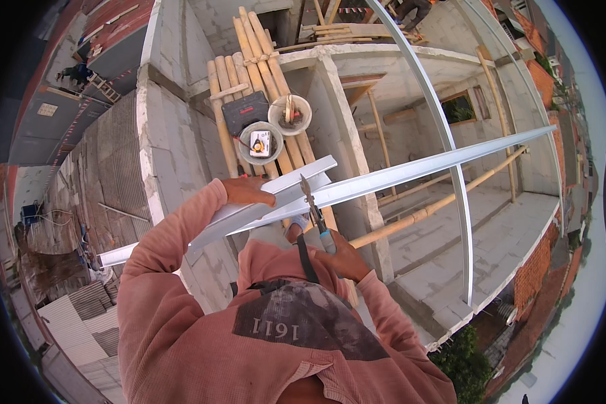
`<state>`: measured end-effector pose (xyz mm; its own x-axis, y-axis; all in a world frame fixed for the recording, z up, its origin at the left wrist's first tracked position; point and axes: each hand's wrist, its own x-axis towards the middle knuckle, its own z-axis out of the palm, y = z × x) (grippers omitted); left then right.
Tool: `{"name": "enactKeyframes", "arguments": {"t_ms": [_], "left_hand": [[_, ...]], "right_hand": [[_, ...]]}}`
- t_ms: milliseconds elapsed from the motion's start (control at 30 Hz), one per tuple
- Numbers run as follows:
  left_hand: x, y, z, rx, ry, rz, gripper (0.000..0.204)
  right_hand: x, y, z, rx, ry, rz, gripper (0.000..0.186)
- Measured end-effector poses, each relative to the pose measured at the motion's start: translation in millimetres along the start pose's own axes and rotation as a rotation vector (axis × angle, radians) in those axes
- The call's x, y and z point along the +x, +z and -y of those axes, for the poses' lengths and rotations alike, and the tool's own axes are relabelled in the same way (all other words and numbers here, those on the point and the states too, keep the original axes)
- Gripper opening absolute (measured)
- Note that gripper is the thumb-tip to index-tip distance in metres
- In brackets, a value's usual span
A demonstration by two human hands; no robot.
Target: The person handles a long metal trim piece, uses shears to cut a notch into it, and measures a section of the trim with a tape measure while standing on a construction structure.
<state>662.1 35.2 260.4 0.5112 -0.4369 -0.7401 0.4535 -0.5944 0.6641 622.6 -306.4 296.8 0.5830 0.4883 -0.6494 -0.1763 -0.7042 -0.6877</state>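
Note:
My left hand point(249, 191) is closed over a short silver metal channel point(288, 182), whose cut end points away to the right. Tin snips point(314, 209) with blue-and-black handles are in my right hand point(343, 258), fingers wrapped round the grips. Their jaws point away from me and overlap the channel near its end in the picture; I cannot tell whether they touch the metal. Beneath the short channel runs a long silver channel point(411, 168), stretching from my left side to the far right wall.
Bamboo poles point(256, 44) form a platform ahead, carrying a dark tool case point(243, 112), a bucket with a boxed item point(260, 158) and another bucket point(290, 129). A metal beam point(443, 121) crosses at right. Open rooms lie below the block walls point(343, 128). Another person point(414, 9) is beyond.

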Motion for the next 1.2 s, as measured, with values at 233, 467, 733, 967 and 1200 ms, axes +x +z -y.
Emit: {"name": "enactKeyframes", "arguments": {"t_ms": [233, 467, 733, 967, 1200], "left_hand": [[3, 16, -3, 0.039, 0.056, -0.064, 0.083], [21, 33, 21, 0.045, 0.095, -0.013, 0.084], [15, 57, 28, 0.067, 0.069, -0.056, 0.086], [4, 57, 16, 0.078, 0.124, 0.000, 0.089], [-8, 69, -3, 0.127, 0.091, 0.024, 0.089]], "right_hand": [[-8, 0, -13, -0.125, 0.097, 0.019, 0.069], [-18, -4, -5, -0.199, 0.164, 0.042, 0.050], [-20, 1, -21, -0.192, 0.179, 0.150, 0.059], [-28, 15, -20, 0.157, 0.305, 0.180, 0.063], [-27, 15, -35, 0.166, 0.261, 0.232, 0.067]]}}
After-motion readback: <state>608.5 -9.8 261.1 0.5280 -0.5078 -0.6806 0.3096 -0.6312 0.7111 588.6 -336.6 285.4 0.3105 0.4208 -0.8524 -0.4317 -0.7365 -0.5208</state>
